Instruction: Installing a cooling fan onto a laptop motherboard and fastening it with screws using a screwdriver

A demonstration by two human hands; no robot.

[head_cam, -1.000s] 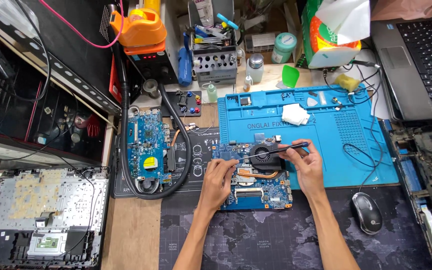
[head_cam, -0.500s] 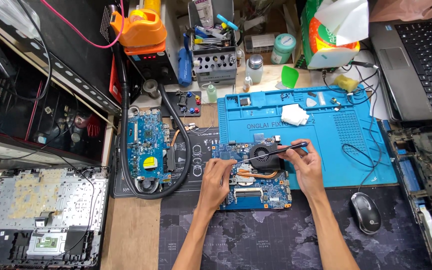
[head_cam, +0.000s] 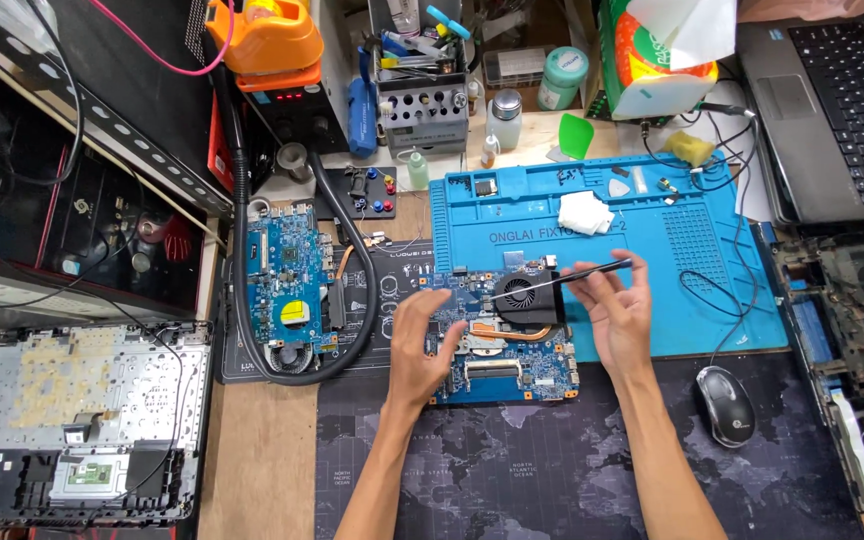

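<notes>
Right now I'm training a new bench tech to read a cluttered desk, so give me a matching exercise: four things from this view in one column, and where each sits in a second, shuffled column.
Things:
1. cooling fan
2. computer mouse
3. white tissue wad
4. second blue circuit board

Places:
A. on the dark map-print desk mat, right of the right hand
B. on the blue repair mat, above the fan
C. inside the loop of the black hose, left of the left hand
D. on the blue motherboard between the two hands

Pairs: 1-D, 2-A, 3-B, 4-C.
</notes>
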